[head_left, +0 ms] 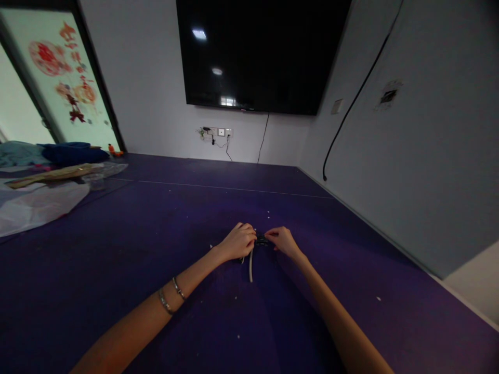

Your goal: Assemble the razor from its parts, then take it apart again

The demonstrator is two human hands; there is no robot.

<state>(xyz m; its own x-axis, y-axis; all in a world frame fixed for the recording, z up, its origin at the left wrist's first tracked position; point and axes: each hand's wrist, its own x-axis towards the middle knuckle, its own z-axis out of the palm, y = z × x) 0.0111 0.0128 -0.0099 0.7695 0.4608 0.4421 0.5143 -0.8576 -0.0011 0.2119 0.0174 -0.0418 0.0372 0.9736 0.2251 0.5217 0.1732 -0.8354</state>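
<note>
On the purple surface (163, 311), a small dark object (261, 240) with a few lighter marks lies between my two hands; its kind is too small to tell. My left hand (238, 241) is closed around its left end, with the fingers curled over it. From under that hand a pale, short strip or cable (250, 267) hangs toward me, and a second thin piece beside it is mostly hidden. My right hand (283, 241) is in a pinch at the object's right end. Whatever sits between those fingertips is too small to make out.
Small white scraps (378, 298) are scattered over the purple surface. At the left lie folded blue cloth (74, 153), a brownish flat piece (54, 175) and white sheeting (42, 205). A large television (261, 57) hangs ahead; a black cable (351, 106) dangles along the right wall.
</note>
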